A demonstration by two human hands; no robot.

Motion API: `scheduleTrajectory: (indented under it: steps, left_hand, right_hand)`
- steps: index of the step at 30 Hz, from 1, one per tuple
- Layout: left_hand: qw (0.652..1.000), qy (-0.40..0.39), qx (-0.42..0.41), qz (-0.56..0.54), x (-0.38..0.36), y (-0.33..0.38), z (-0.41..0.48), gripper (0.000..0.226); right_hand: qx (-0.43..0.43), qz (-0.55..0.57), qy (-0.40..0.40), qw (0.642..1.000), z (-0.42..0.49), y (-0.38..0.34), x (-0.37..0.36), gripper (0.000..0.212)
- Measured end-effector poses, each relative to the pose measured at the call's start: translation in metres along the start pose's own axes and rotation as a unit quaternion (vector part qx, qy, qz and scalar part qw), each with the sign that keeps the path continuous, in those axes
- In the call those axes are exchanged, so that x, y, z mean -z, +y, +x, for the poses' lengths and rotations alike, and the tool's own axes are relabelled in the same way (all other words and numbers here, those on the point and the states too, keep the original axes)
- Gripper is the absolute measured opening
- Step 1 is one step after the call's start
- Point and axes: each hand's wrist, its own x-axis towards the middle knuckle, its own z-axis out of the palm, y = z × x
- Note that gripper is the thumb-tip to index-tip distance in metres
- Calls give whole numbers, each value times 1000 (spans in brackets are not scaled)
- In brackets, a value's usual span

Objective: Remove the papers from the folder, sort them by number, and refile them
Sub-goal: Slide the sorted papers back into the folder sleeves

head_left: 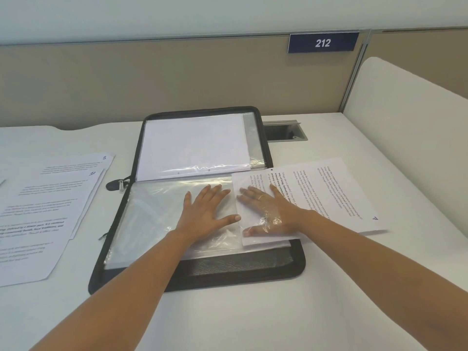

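The black zip folder (202, 279) lies open on the desk, with clear plastic sleeves (152, 219) on its near half and a white sheet in a sleeve (195, 143) on its far half. My left hand (206, 214) lies flat on the near sleeve, fingers spread, holding nothing. My right hand (266, 211) lies flat on a printed sheet (329, 193), which sticks out over the folder's right edge. The sleeve's clear plastic covers the thumb and palm of that hand and the sheet's left end. A handwritten number marks the sheet's near right corner.
Several loose printed sheets (43, 211) lie spread on the desk to the left, two showing handwritten numbers in their corners. A cable port (283, 131) is set in the desk behind the folder. A beige partition with a "212" sign (323, 43) bounds the back, and a white divider (410, 122) the right.
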Motion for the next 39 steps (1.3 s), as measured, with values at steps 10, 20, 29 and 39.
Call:
scheduleTrajectory:
  steps: [10, 20, 29, 39]
  left_hand:
    - [999, 12, -32, -11, 0, 20, 3, 121]
    - [996, -64, -54, -4, -5, 33, -3, 105]
    - [996, -61, -58, 33, -8, 43, -6, 129]
    - [996, -64, -48, 38, -5, 47, -8, 116]
  right_hand:
    - [-41, 32, 46, 998, -5, 9, -2, 68]
    - [-239, 200, 306, 900, -33, 33, -1, 23]
    - [-459, 141, 272, 834, -52, 65, -14, 59]
    - [-376, 191, 267, 867, -26, 31, -13, 55]
